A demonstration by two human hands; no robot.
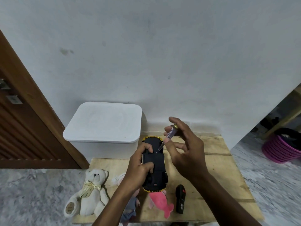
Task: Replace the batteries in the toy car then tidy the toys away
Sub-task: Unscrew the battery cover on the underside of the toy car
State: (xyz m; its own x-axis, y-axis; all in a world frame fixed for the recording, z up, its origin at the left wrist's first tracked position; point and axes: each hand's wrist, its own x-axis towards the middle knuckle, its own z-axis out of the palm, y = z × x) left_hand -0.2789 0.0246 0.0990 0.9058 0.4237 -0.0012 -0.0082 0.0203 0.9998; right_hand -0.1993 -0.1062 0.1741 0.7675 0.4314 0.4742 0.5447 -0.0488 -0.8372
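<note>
A yellow toy car (155, 162) is held upside down above the wooden table (216, 170), its black underside facing me. My left hand (140, 168) grips the car from its left side. My right hand (184, 144) holds a clear-handled screwdriver (167, 137) by its upper part, with the tip touching the car's underside near the middle. A black remote control (180, 199) lies on the table to the right of the car.
A white lidded storage box (104, 124) stands at the table's back left. A cream teddy bear (91, 193) sits at the front left edge, a pink soft toy (160, 202) and a doll (130, 207) lie below the car. A wooden door (19, 128) is left, a pink basket (280, 149) right.
</note>
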